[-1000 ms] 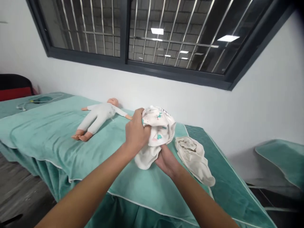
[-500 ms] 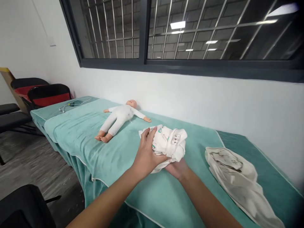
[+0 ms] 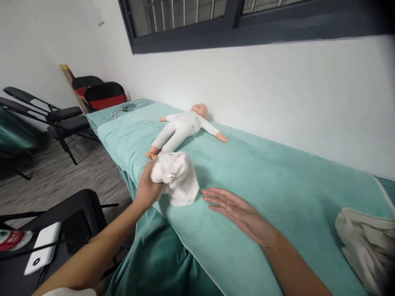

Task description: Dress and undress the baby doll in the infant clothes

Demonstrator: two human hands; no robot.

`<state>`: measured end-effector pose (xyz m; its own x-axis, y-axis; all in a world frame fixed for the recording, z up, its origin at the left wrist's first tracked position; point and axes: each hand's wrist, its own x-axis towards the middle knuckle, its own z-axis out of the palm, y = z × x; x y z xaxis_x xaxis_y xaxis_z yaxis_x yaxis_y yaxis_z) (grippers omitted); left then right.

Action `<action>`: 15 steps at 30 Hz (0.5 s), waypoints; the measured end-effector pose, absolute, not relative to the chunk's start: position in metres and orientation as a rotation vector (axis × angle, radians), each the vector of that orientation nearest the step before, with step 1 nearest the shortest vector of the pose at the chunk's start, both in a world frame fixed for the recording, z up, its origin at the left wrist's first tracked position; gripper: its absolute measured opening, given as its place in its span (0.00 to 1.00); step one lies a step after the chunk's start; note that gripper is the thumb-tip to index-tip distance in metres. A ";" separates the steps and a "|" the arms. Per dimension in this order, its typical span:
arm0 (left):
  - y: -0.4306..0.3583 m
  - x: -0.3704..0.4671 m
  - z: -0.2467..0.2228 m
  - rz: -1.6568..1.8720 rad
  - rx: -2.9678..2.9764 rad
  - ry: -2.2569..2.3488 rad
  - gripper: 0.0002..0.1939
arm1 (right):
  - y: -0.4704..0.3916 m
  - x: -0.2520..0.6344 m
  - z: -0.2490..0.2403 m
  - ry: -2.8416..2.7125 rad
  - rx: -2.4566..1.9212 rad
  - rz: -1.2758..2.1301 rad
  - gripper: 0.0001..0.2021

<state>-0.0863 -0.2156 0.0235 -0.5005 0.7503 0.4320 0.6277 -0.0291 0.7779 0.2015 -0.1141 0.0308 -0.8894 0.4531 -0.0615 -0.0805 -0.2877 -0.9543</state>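
1. The white cloth (image 3: 182,179) is gripped at its bunched end by the left hand (image 3: 148,185); its loose part is spread towards the right hand (image 3: 237,209), over the green sheet (image 3: 240,164).
2. The right hand is open and holds nothing, its fingers stretched out just beside the cloth. Smoothing is best done with flat fingers like these, lightly, so that creases are not pressed in.
3. The bunched end is best pinched gently; a tight squeeze would crumple the soft fabric.
4. The feet of the doll (image 3: 185,125) lie just beyond the cloth and should not be brushed; whether they are touched cannot be told.
5. The sheet's front edge is near, so any slack is better drawn inward. The beige cloth (image 3: 364,234) lies well apart.
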 end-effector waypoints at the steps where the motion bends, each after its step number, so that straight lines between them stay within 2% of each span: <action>1: -0.233 -0.109 0.025 1.582 1.499 2.226 0.19 | -0.115 0.203 0.033 -1.660 -0.463 2.213 0.21; 4: -0.291 -0.181 0.026 1.422 1.538 2.663 0.19 | -0.118 0.205 0.035 -1.703 -0.487 2.173 0.20; 8: -0.370 -0.264 0.019 0.816 1.296 3.132 0.25 | -0.121 0.202 0.029 -1.749 -0.590 2.081 0.20; 12: -0.431 -0.305 0.004 0.168 1.101 3.188 0.26 | -0.132 0.196 0.022 -1.870 -0.768 1.820 0.21; 15: -0.460 -0.316 -0.014 -0.052 0.967 3.112 0.25 | -0.153 0.198 0.016 -2.004 -0.875 1.527 0.19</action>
